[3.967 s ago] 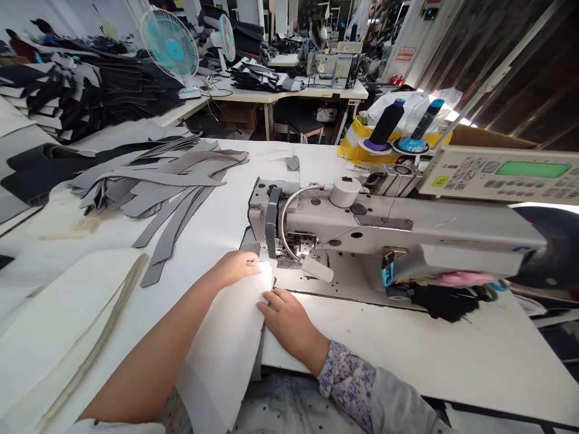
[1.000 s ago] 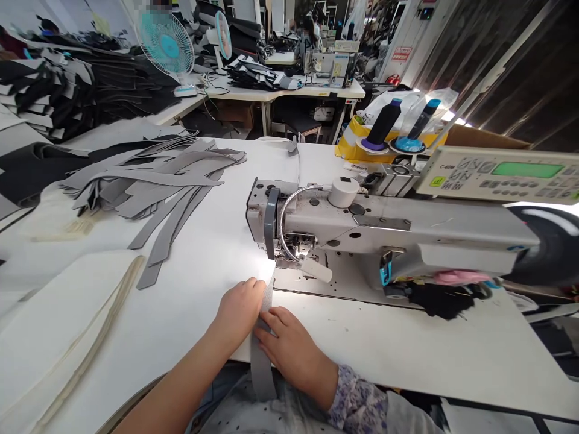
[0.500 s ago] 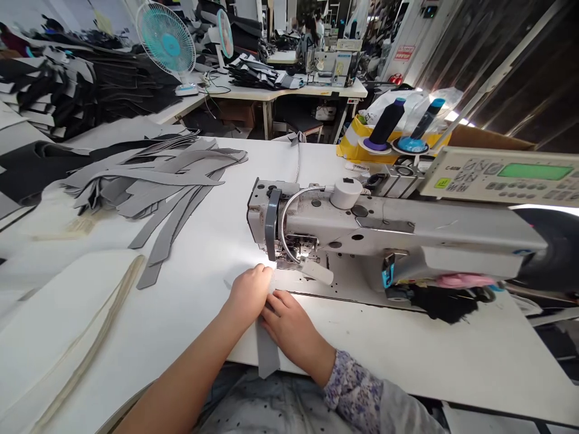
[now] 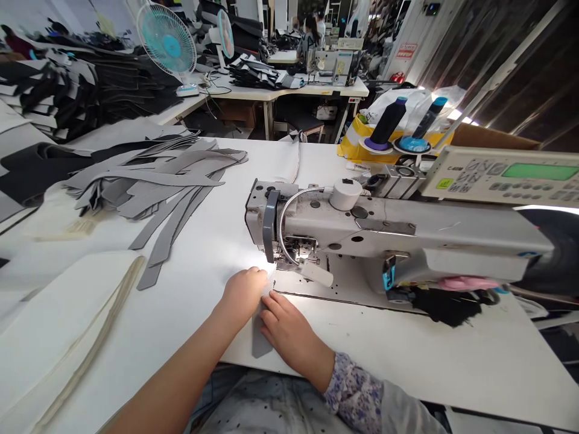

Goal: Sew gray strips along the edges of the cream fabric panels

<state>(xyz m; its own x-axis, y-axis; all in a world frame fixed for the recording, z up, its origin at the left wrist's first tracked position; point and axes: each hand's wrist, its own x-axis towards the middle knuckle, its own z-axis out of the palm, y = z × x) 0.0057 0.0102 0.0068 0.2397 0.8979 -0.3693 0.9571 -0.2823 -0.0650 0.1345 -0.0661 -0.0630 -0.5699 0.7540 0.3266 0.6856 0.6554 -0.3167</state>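
Observation:
A narrow grey fabric strip [image 4: 261,340] runs from the table's front toward the sewing machine [image 4: 316,211], up to the area below its needle head. My left hand [image 4: 244,292] is closed on the strip's upper part just in front of the presser foot, its fingertips bent down and partly hidden. Lower and to the right, my right hand [image 4: 289,331] lies with fingers stretched out, their tips resting on the strip's right edge. The needle and the strip's far end cannot be made out behind the lamp arm [image 4: 316,272] and my left hand.
Loose grey strips [image 4: 149,181] are heaped at the left, behind a white padded stack [image 4: 72,325]. Thread cones [image 4: 386,123] and a control panel [image 4: 506,175] stand at right rear. Black cloth [image 4: 446,304] lies under the machine arm. Fans [image 4: 166,42] stand farther back.
The strip's near end has slid forward, away from the table's front edge, and slightly left. My left hand has shifted a little left; the right hand's fingers have moved slightly apart from it.

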